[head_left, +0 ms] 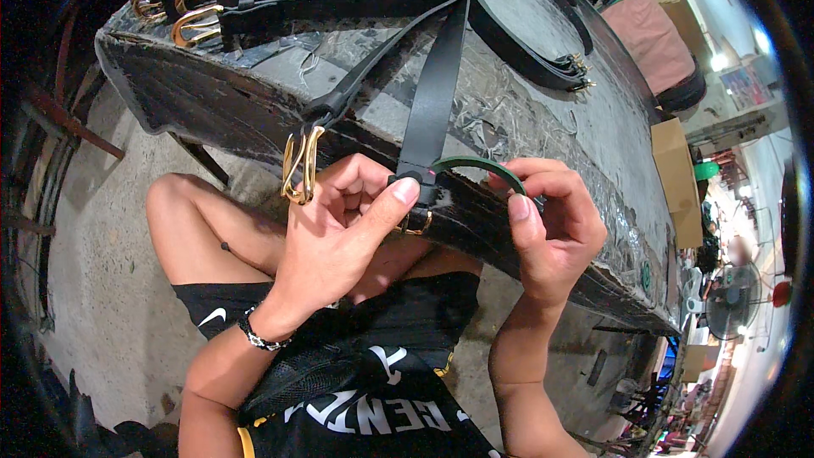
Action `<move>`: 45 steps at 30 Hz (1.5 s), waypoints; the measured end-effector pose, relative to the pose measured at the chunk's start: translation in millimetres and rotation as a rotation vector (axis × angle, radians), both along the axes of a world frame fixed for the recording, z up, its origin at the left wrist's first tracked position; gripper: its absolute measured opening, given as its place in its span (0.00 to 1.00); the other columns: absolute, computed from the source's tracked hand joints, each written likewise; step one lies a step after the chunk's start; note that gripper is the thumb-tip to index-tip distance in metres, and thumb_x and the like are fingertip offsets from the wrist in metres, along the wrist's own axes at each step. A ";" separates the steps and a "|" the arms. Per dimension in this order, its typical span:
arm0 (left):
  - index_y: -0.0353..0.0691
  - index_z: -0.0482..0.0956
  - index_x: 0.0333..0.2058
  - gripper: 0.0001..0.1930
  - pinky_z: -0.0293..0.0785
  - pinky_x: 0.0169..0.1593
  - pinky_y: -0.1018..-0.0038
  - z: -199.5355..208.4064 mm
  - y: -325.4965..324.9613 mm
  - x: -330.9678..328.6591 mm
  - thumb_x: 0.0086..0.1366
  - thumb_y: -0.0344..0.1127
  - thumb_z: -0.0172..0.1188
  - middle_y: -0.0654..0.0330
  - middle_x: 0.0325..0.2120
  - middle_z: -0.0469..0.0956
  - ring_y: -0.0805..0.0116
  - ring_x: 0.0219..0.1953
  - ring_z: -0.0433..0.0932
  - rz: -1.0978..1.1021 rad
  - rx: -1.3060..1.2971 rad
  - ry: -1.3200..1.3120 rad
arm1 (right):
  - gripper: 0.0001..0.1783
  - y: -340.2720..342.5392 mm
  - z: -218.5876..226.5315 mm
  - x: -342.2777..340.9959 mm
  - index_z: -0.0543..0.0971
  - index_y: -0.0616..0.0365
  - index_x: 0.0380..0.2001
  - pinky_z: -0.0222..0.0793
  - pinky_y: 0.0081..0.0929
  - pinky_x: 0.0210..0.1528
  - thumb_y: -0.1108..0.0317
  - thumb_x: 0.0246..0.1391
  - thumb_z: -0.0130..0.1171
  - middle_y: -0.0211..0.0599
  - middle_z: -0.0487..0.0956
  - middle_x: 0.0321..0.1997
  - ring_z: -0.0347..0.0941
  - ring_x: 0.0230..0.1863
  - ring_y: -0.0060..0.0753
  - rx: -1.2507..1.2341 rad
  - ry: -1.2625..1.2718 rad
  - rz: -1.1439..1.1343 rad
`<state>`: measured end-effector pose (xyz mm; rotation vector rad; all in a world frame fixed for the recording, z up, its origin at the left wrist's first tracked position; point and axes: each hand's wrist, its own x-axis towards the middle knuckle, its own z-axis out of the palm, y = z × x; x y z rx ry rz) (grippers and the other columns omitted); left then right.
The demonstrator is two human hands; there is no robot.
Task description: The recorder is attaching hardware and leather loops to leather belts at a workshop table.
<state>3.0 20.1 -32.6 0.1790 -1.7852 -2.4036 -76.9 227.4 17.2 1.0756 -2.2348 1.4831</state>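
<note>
A black leather belt (pixel 434 93) hangs over the near edge of a worn dark worktable (pixel 543 131). My left hand (pixel 339 229) pinches its buckle end, thumb pressed on the strap just above a gold buckle (pixel 415 222). My right hand (pixel 551 229) holds a thin green strap (pixel 475 164) that curves in an arc from the buckle end to my fingers. A second black belt with a gold buckle (pixel 301 165) dangles off the table edge just left of my left hand.
Several black belts with gold buckles (pixel 199 13) lie piled at the table's far left, more belts (pixel 543 59) loop at the right. Cardboard boxes (pixel 674 165) and a fan (pixel 729 305) stand to the right. Concrete floor lies below my knees.
</note>
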 end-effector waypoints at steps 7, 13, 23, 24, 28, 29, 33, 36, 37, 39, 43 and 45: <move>0.34 0.79 0.36 0.10 0.66 0.26 0.84 0.5 1.3 4.7 0.73 0.35 0.62 0.65 0.28 0.82 0.87 0.23 0.71 0.093 0.110 0.008 | 0.06 2.7 6.4 5.8 0.77 0.66 0.35 0.75 0.32 0.51 0.74 0.55 0.61 0.51 0.82 0.43 0.80 0.43 0.36 -0.148 -0.100 0.021; 0.33 0.79 0.37 0.10 0.65 0.21 0.84 -12.1 -0.3 11.2 0.75 0.35 0.59 0.60 0.29 0.84 0.84 0.19 0.71 0.174 0.101 0.113 | 0.11 40.7 44.9 -1.9 0.79 0.64 0.29 0.69 0.38 0.57 0.66 0.48 0.66 0.59 0.82 0.51 0.78 0.52 0.47 0.031 -0.106 0.205; 0.33 0.78 0.38 0.07 0.71 0.26 0.82 -19.3 0.3 17.4 0.74 0.31 0.58 0.59 0.34 0.84 0.81 0.25 0.76 0.140 0.181 0.186 | 0.09 66.3 38.6 -7.8 0.78 0.63 0.28 0.67 0.40 0.62 0.68 0.49 0.64 0.56 0.80 0.57 0.76 0.57 0.45 0.147 -0.153 0.173; 0.33 0.78 0.38 0.06 0.70 0.25 0.82 -18.3 -0.2 18.0 0.74 0.31 0.59 0.60 0.33 0.83 0.81 0.26 0.76 0.144 0.166 0.201 | 0.09 63.8 38.0 -12.2 0.78 0.64 0.28 0.66 0.40 0.62 0.69 0.50 0.64 0.56 0.80 0.57 0.76 0.58 0.46 0.142 -0.155 0.208; 0.34 0.77 0.38 0.05 0.70 0.22 0.83 -7.9 2.1 21.1 0.72 0.30 0.61 0.63 0.30 0.81 0.82 0.27 0.77 0.156 0.057 0.159 | 0.09 57.1 36.8 -16.4 0.78 0.65 0.31 0.68 0.39 0.62 0.70 0.52 0.65 0.56 0.82 0.53 0.77 0.56 0.47 0.197 -0.196 0.002; 0.34 0.78 0.37 0.05 0.71 0.21 0.83 -9.2 1.7 20.1 0.71 0.29 0.61 0.64 0.30 0.80 0.82 0.27 0.78 0.123 0.012 0.169 | 0.09 59.5 34.6 -14.4 0.78 0.65 0.31 0.68 0.39 0.62 0.70 0.52 0.65 0.56 0.82 0.53 0.77 0.56 0.47 0.200 -0.196 0.008; 0.34 0.79 0.39 0.04 0.79 0.24 0.82 -8.3 2.3 20.6 0.70 0.28 0.62 0.64 0.30 0.81 0.81 0.28 0.79 0.125 0.003 0.136 | 0.09 36.6 22.3 -0.1 0.79 0.66 0.34 0.75 0.40 0.54 0.72 0.53 0.65 0.60 0.83 0.47 0.81 0.49 0.48 -0.095 -0.103 0.149; 0.33 0.79 0.40 0.04 0.79 0.32 0.79 -8.8 -2.7 25.4 0.70 0.27 0.61 0.57 0.37 0.82 0.77 0.31 0.79 0.138 0.010 0.139 | 0.08 8.2 6.5 -0.2 0.80 0.68 0.36 0.77 0.42 0.51 0.77 0.51 0.65 0.58 0.84 0.42 0.82 0.46 0.48 -0.120 0.127 0.210; 0.32 0.78 0.40 0.03 0.79 0.39 0.76 -9.1 -3.7 25.9 0.71 0.26 0.60 0.52 0.44 0.82 0.74 0.34 0.79 0.123 0.016 0.152 | 0.09 3.2 3.8 -0.7 0.81 0.68 0.36 0.77 0.41 0.51 0.79 0.50 0.65 0.57 0.85 0.42 0.82 0.45 0.48 -0.119 0.141 0.207; 0.32 0.78 0.40 0.03 0.78 0.40 0.76 -8.2 -2.3 26.9 0.71 0.26 0.60 0.51 0.44 0.82 0.74 0.35 0.79 0.117 -0.005 0.162 | 0.09 -1.7 0.4 -1.1 0.81 0.68 0.36 0.77 0.41 0.51 0.80 0.49 0.65 0.56 0.85 0.41 0.82 0.44 0.48 -0.115 0.153 0.203; 0.32 0.78 0.40 0.03 0.76 0.44 0.75 -9.9 -4.7 26.3 0.70 0.26 0.61 0.51 0.44 0.82 0.73 0.37 0.78 0.107 -0.101 0.232 | 0.11 -5.7 -2.6 -3.2 0.82 0.66 0.36 0.77 0.38 0.49 0.83 0.46 0.66 0.52 0.86 0.40 0.82 0.43 0.45 -0.022 0.218 0.191; 0.31 0.78 0.39 0.02 0.75 0.33 0.79 -14.3 -2.8 23.3 0.69 0.24 0.60 0.52 0.42 0.82 0.76 0.31 0.79 0.152 -0.096 0.270 | 0.11 -6.7 -2.2 -1.8 0.83 0.65 0.36 0.76 0.36 0.48 0.83 0.45 0.66 0.50 0.86 0.40 0.82 0.42 0.44 0.003 0.229 0.168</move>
